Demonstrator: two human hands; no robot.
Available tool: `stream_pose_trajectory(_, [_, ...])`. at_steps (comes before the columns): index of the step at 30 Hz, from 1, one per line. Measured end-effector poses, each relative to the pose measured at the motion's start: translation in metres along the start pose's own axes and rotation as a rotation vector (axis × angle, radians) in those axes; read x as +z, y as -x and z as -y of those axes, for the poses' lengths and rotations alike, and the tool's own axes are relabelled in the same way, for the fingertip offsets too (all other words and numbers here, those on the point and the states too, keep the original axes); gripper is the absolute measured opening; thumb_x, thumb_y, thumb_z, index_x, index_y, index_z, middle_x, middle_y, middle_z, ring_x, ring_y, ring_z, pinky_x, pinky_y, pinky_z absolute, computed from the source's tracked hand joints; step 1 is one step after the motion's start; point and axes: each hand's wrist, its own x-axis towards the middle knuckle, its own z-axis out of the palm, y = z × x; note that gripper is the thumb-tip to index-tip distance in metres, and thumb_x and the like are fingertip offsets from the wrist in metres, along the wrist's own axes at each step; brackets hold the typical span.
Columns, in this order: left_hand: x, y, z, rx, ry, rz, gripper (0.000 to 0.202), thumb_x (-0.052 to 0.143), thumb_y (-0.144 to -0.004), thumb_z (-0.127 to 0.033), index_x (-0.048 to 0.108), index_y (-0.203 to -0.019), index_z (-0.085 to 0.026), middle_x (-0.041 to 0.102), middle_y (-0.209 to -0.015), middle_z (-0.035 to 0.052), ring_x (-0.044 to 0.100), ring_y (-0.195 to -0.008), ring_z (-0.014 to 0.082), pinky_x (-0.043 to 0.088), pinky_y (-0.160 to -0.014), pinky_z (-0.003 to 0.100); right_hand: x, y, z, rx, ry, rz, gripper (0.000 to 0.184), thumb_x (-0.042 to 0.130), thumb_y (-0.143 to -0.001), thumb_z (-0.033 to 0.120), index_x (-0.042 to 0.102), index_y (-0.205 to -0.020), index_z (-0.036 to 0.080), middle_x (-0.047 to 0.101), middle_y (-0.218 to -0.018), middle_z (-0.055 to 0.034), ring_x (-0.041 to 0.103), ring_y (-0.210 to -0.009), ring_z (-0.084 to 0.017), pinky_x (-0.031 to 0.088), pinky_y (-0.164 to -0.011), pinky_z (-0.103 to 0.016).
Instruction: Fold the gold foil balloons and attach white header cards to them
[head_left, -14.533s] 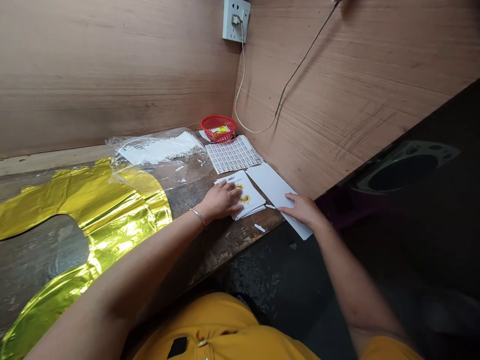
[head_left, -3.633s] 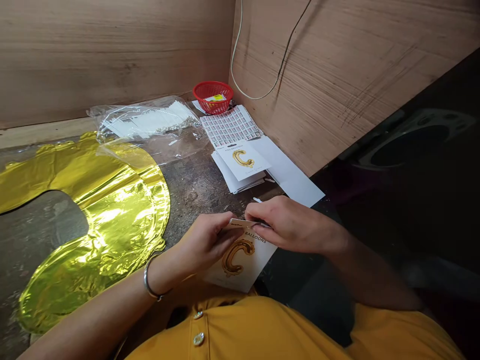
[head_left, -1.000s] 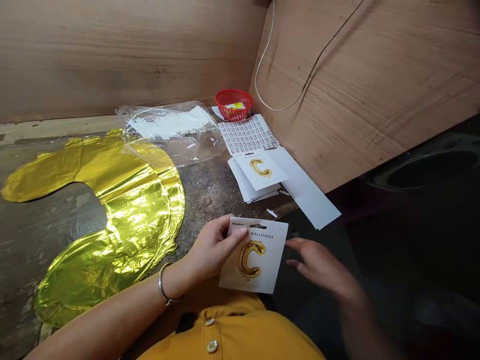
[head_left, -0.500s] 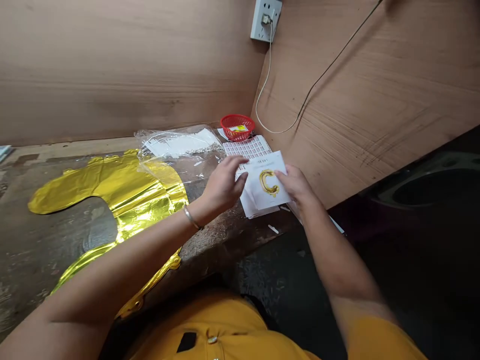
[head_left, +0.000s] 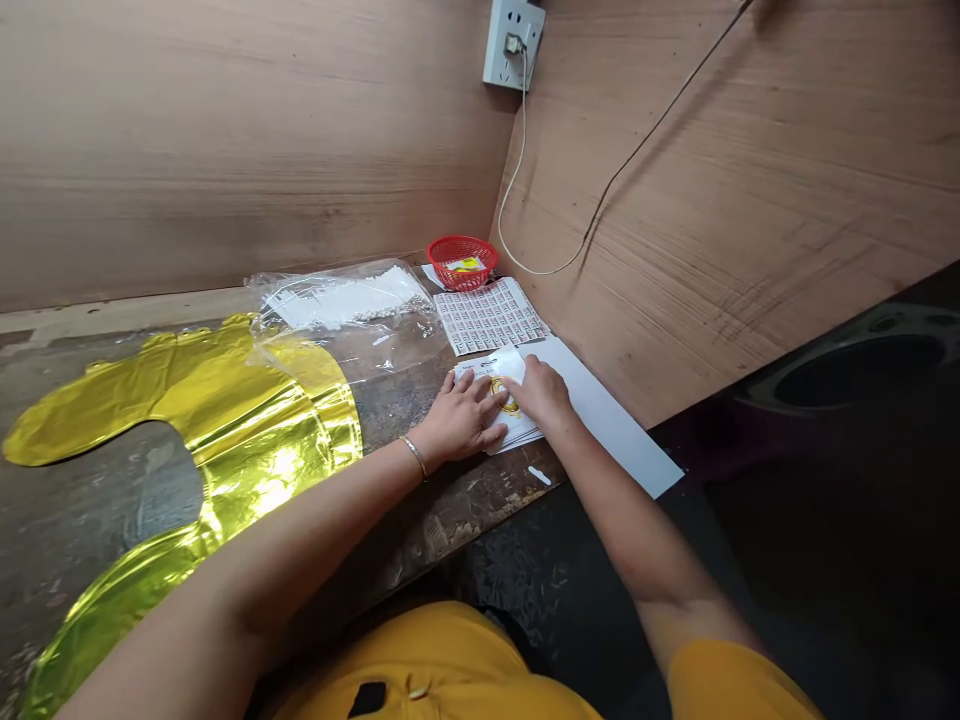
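Observation:
A stack of white balloon cards printed with a gold letter C lies near the table's right front corner. My left hand rests flat on the stack's left side, fingers stretched out. My right hand lies on the top card beside it, fingers pressed down on the card and partly covering the gold C. A silver bangle circles my left wrist.
A large gold foil balloon covers the table's left. Behind the cards lie a sticker sheet, a clear bag of white pieces and a red basket. A long white sheet overhangs the table edge. A wall socket with a white cable sits in the corner.
The card that I held near my body went forward and now lies on the stack. Both hands have come down flat onto it.

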Motion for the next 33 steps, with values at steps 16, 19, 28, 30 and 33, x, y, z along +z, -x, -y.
stream_pose_trajectory(16, [-0.008, -0.011, 0.001, 0.028, -0.001, 0.067, 0.048, 0.05, -0.09, -0.053, 0.056, -0.129, -0.025, 0.047, -0.14, 0.0119, 0.035, -0.133, 0.0376, 0.024, -0.11, 0.057, -0.028, 0.06, -0.122, -0.021, 0.096, 0.076, 0.057, 0.066, -0.08, 0.038, 0.06, -0.13, 0.012, 0.054, -0.139, -0.0179, 0.054, -0.126, -0.032, 0.041, -0.106, -0.043])
stream_pose_trajectory(19, [-0.009, -0.011, 0.002, 0.029, 0.014, 0.078, 0.048, 0.053, -0.089, -0.051, 0.056, -0.128, -0.024, 0.048, -0.139, 0.0118, 0.037, -0.132, 0.0359, 0.026, -0.11, 0.053, -0.034, 0.06, -0.119, -0.028, 0.088, 0.083, 0.048, 0.06, -0.083, 0.037, 0.065, -0.125, 0.013, 0.062, -0.13, -0.0151, 0.06, -0.119, -0.03, 0.046, -0.1, -0.039])
stream_pose_trajectory(28, [-0.032, -0.009, -0.022, 0.014, 0.154, -0.013, 0.052, 0.068, -0.08, -0.046, 0.06, -0.122, -0.018, 0.042, -0.148, 0.0157, 0.033, -0.138, 0.0387, 0.02, -0.115, 0.057, -0.057, 0.092, -0.085, 0.005, 0.11, -0.147, 0.053, 0.028, -0.091, 0.012, 0.048, -0.139, 0.001, 0.058, -0.134, -0.0221, 0.057, -0.122, -0.032, 0.043, -0.103, -0.043])
stream_pose_trajectory(30, [-0.046, 0.003, -0.051, 0.006, 0.5, -0.14, 0.064, 0.068, -0.08, -0.051, 0.053, -0.13, -0.013, 0.042, -0.147, 0.02, 0.037, -0.137, 0.0351, 0.029, -0.113, 0.051, -0.055, 0.122, -0.062, -0.031, 0.057, -0.301, 0.054, 0.026, -0.095, 0.016, 0.039, -0.146, 0.006, 0.052, -0.14, -0.0207, 0.052, -0.127, -0.032, 0.041, -0.105, -0.047])
stream_pose_trajectory(33, [-0.062, 0.03, -0.094, -0.073, 1.212, -0.162, 0.062, 0.06, -0.086, -0.051, 0.046, -0.134, -0.013, 0.057, -0.132, 0.0181, 0.059, -0.114, 0.0273, 0.05, -0.093, 0.04, -0.042, 0.172, -0.027, -0.255, -0.092, -0.409, 0.054, 0.028, -0.097, 0.019, 0.032, -0.15, 0.015, 0.048, -0.146, -0.0154, 0.046, -0.133, -0.03, 0.04, -0.109, -0.05])
